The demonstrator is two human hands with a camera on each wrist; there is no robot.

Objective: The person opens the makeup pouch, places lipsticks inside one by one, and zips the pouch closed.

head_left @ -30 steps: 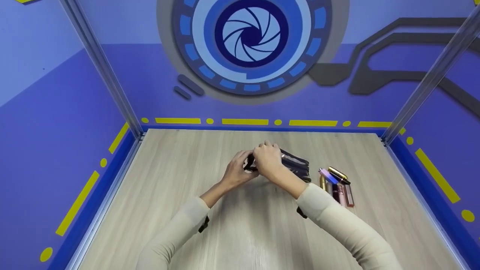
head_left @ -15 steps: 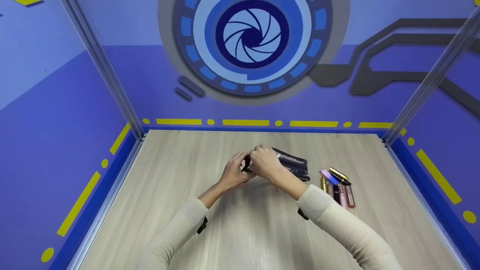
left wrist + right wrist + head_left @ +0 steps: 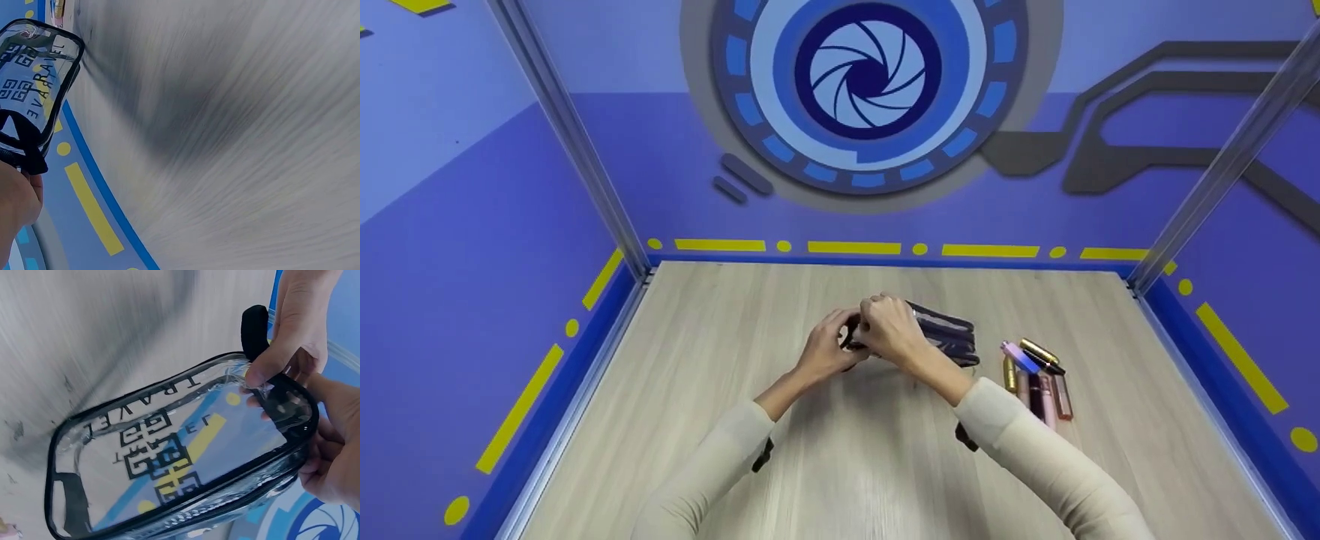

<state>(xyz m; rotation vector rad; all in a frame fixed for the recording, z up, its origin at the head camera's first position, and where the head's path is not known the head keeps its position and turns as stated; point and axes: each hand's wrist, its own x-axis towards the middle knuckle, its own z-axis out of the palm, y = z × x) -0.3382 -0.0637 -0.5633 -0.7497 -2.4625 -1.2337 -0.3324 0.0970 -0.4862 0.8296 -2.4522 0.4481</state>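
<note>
A clear travel pouch [image 3: 949,334] with black trim, printed lettering and a zip [image 3: 219,509] along its edge is held over the middle of the table. My left hand [image 3: 829,349] grips its left end, thumb on the near face and fingers behind, beside a black loop strap [image 3: 255,329]. Over the upper edge, my right hand [image 3: 891,326] has its fingers curled at the zip side, near that same end. The right fingertips are partly hidden behind the black trim. Through the plastic, the wall colours show in the right wrist view.
To the right of the pouch lies a group of slim cosmetics: a gold tube [image 3: 1039,349], a purple-blue tube [image 3: 1020,357], a pink tube [image 3: 1048,401] and several others. Blue panels with a back wall [image 3: 697,180] and metal posts [image 3: 577,150] bound the wooden table [image 3: 720,322].
My right hand has shifted slightly left along the pouch, towards my left hand. The pouch has drifted a little left; the cosmetics lie as before.
</note>
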